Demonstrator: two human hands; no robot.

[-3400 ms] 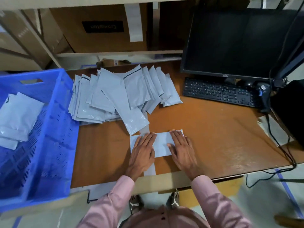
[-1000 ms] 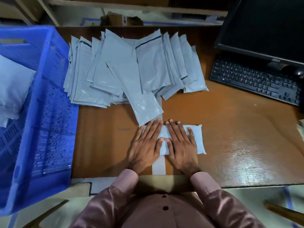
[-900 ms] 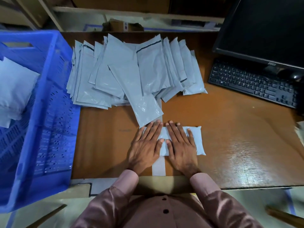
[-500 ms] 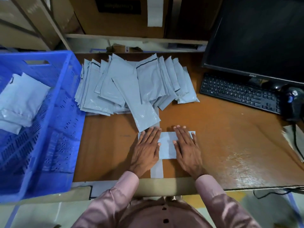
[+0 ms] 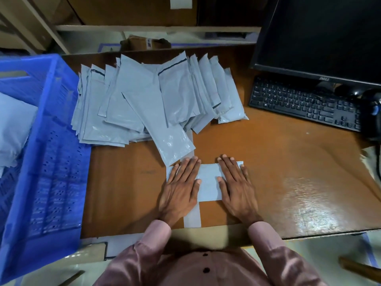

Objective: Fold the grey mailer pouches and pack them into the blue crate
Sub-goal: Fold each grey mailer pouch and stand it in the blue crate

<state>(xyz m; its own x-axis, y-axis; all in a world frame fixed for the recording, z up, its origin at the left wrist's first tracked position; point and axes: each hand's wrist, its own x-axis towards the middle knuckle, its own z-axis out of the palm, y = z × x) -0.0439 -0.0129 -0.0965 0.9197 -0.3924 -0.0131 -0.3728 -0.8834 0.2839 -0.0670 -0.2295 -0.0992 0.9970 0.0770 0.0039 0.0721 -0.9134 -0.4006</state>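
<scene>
A folded grey mailer pouch [image 5: 208, 181] lies flat on the brown table near its front edge. My left hand [image 5: 181, 188] presses its left half with straight fingers, and my right hand [image 5: 237, 188] presses its right half the same way. Behind them a fanned pile of unfolded grey pouches [image 5: 148, 100] spreads across the table. One pouch from the pile reaches down almost to my left fingertips. The blue crate [image 5: 51, 162] stands at the left, with folded grey pouches [image 5: 12, 129] inside it.
A black monitor [image 5: 321, 36] and a black keyboard [image 5: 305, 102] stand at the back right. A strip of pale tape [image 5: 192, 215] runs down the table under the pouch. Cardboard boxes and a shelf [image 5: 156, 27] sit behind the table.
My hands slid apart from the middle of the folded pouch toward its ends, flattening it. The camera view shifted a little.
</scene>
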